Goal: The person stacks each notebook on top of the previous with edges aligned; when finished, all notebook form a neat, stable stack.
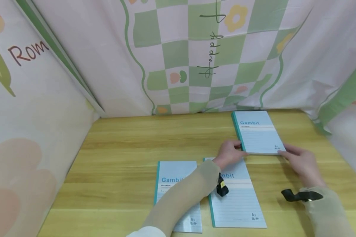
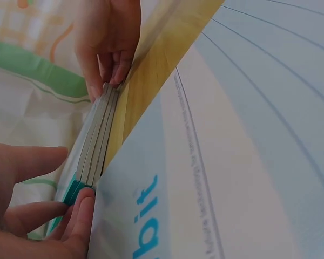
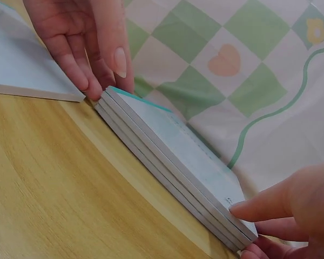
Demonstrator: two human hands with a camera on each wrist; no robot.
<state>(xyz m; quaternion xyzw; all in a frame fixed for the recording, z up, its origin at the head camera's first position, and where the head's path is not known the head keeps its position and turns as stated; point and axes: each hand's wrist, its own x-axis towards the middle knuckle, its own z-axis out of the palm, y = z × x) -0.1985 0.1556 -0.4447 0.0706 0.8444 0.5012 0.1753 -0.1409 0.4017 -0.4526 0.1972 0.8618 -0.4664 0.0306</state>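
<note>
Basically, a stack of notebooks (image 1: 258, 133) is being handled between both grips, on the right-hand back part of the worktop (image 1: 121, 144). By the right grip (image 1: 304, 163), the stack is pinched at its near right corner, thumb on the cover and fingers lower at the edge. By the left grip (image 1: 229, 153), the stack is only touched at the near corner of its teal spine; one digit is held clear of the cover, so no clamping is seen there. Several layers are shown at the edge in both wrist views, stacked nearly flush; exact count not certain. "Gambit" is printed on the top cover.

Just nearer the person than the left grip, a middle notebook (image 1: 237, 200) is laid flat, its upper part partly hidden by the left wrist. Further left of that grip, a left notebook (image 1: 173, 169) is crossed by the left sleeve (image 1: 181, 200). Black straps (image 1: 310, 196) are worn at both wrists. Beyond both grips, a green-and-white checked curtain (image 1: 175, 52) is hung.
</note>
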